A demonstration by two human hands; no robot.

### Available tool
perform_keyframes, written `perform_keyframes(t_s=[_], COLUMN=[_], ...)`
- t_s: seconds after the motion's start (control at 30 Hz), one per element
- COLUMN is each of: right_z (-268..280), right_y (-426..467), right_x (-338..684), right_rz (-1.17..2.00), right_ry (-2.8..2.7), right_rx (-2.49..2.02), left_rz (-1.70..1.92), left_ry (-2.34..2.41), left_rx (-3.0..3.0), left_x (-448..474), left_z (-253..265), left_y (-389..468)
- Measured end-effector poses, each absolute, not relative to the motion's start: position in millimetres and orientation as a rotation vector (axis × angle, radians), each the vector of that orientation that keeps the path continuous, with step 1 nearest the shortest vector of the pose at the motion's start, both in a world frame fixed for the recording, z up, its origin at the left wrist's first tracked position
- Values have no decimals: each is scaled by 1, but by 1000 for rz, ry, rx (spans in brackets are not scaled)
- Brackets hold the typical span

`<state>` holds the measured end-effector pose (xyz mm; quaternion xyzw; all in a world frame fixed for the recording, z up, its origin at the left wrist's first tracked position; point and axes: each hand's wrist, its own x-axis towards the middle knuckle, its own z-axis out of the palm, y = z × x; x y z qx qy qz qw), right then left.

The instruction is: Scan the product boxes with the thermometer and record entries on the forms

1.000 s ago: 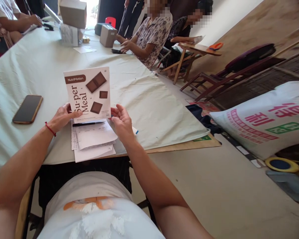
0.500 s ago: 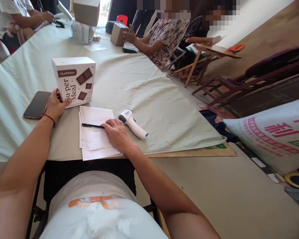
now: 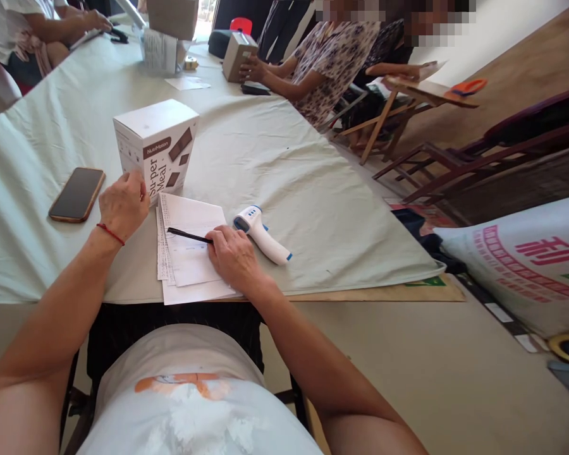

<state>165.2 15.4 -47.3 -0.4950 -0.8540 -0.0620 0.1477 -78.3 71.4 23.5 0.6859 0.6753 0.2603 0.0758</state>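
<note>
I see the white box [image 3: 160, 144] upright on the table [image 3: 284, 158]. At its near left corner the left hand [image 3: 124, 205] has its fingers curled; whether they grip, I can't tell. Just nearer me than the box, the right hand [image 3: 232, 256] rests on papers [image 3: 189, 272], fingers over one end of a pen [image 3: 187, 235]; I can't confirm a pinch. Left of the box lies a phone [image 3: 77, 194].

1 white box [image 3: 157, 126], 1 pen [image 3: 188, 235], 1 thermometer [image 3: 264, 237]
</note>
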Motion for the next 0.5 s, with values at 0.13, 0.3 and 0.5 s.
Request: perform_keyframes(t_s=[0.13,0.3,0.5], right_z=[-49,-50,-50], right_y=[13,12,5], right_x=[166,167,171], right_rz=[-195,-203,-276], right_ry=[-2410,-2393,-2392], right_rx=[-1436,-1449,-1443], left_rz=[972,1055,901], left_ry=[2058,1834,1977], left_rx=[1845,1773,1752], left_x=[-84,-105,-116], left_z=[11,-13,1], left_y=[84,114,113])
